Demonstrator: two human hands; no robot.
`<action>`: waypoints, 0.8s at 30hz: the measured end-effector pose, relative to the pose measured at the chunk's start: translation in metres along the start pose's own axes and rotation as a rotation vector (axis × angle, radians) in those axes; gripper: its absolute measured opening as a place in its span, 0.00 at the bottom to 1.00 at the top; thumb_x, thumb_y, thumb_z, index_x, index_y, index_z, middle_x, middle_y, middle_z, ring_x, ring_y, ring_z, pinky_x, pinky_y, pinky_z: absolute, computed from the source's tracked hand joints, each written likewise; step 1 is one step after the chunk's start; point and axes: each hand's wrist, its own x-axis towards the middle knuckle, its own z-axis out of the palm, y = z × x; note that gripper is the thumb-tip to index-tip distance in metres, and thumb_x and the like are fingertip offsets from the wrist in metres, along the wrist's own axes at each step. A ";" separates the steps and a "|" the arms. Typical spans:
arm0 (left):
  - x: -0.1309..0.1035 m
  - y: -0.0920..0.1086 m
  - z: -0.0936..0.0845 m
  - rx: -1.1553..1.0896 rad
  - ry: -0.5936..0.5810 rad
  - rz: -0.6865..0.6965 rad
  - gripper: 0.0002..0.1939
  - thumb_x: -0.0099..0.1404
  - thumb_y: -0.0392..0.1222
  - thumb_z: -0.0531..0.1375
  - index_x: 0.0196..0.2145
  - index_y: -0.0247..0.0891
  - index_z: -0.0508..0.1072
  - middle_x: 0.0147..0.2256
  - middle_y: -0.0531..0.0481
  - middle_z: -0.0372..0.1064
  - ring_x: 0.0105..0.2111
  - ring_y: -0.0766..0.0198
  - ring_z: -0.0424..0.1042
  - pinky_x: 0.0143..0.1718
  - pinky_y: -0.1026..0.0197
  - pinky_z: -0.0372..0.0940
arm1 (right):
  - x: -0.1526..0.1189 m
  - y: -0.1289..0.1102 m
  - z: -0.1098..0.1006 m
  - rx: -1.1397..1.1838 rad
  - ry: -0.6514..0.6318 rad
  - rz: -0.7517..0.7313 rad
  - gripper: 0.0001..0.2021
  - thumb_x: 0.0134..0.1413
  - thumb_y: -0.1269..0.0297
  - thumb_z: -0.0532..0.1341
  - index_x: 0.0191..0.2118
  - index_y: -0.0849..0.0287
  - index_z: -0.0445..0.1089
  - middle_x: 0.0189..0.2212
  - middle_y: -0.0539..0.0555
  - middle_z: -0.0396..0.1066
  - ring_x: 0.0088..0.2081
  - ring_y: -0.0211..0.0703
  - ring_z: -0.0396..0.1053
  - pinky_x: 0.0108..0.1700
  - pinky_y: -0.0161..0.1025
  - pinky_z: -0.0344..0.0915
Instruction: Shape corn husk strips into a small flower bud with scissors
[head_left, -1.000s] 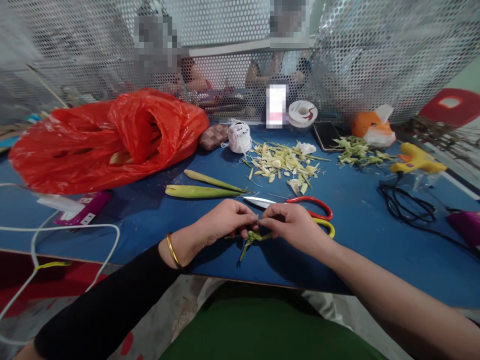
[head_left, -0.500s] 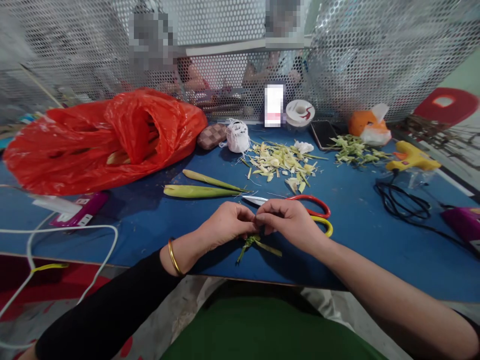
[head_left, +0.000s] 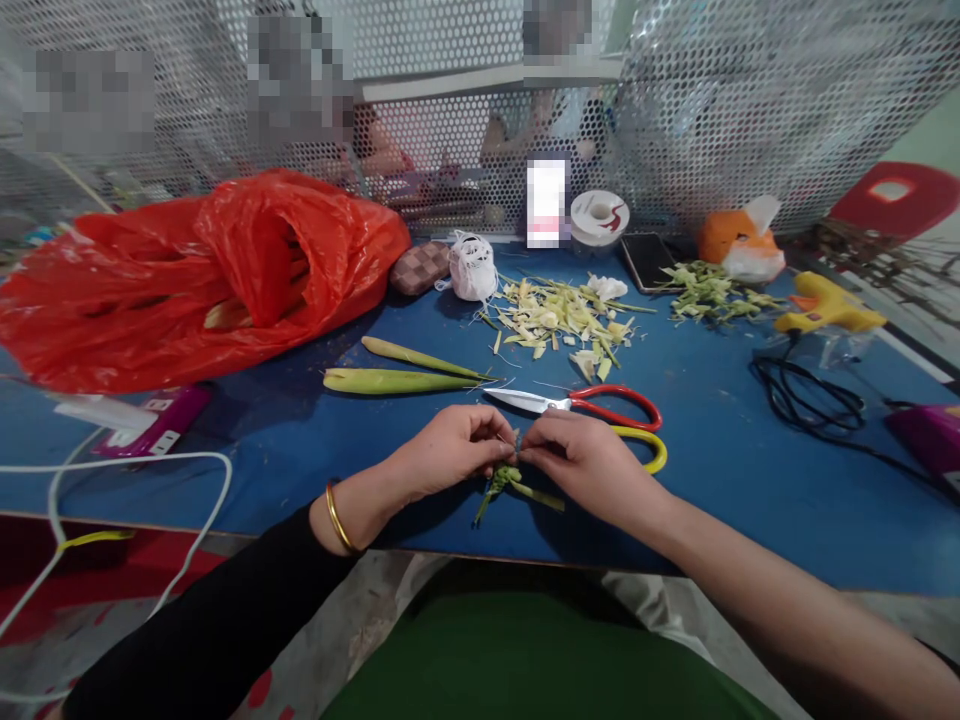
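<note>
Both hands meet over the desk [head_left: 720, 450], close to its front edge. The left hand [head_left: 465, 448] pinches the top of a knotted green piece [head_left: 502, 480] between thumb and fingers. The right hand [head_left: 581, 455] has its thumb and fingertips drawn narrow just beside that pale top; I cannot tell whether they grip it. The green piece is just below the fingertips, one short end pointing down and another slanting right under the right hand. Whether it rests on the desk is unclear. A bracelet [head_left: 339, 520] circles the left wrist.

Just beyond the hands lie scissors [head_left: 576, 402], blades pointing left, one handle red and the other yellow, the latter partly behind the right hand. Two stalks [head_left: 405, 381] lie left of the blades, their thin ends together. Farther back are pale scraps [head_left: 559, 318], with a ball of string [head_left: 474, 270] to their left and a checked pouch [head_left: 420, 268] next to it. A red bag [head_left: 172, 290] spreads across the left side. At right, a yellow glue gun [head_left: 832, 303] lies near a black cord [head_left: 810, 395].
</note>
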 end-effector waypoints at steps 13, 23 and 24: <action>0.002 0.001 0.001 -0.042 -0.038 -0.004 0.08 0.51 0.34 0.65 0.30 0.35 0.70 0.23 0.55 0.69 0.24 0.69 0.66 0.28 0.65 0.60 | -0.001 -0.002 0.005 -0.021 0.041 0.034 0.07 0.53 0.73 0.58 0.25 0.58 0.66 0.26 0.50 0.67 0.29 0.40 0.65 0.31 0.35 0.58; 0.003 0.000 0.006 -0.065 0.006 -0.006 0.12 0.58 0.46 0.63 0.28 0.35 0.67 0.23 0.53 0.70 0.19 0.73 0.61 0.20 0.68 0.53 | -0.002 -0.003 0.003 -0.006 0.030 0.046 0.08 0.54 0.72 0.57 0.25 0.58 0.67 0.26 0.50 0.68 0.28 0.39 0.65 0.31 0.35 0.58; 0.002 0.001 0.006 -0.073 0.004 -0.026 0.11 0.58 0.45 0.63 0.28 0.35 0.67 0.24 0.52 0.71 0.19 0.73 0.61 0.20 0.68 0.53 | -0.002 -0.003 0.003 0.008 0.035 0.046 0.08 0.54 0.72 0.57 0.26 0.58 0.67 0.26 0.50 0.68 0.28 0.39 0.66 0.31 0.35 0.59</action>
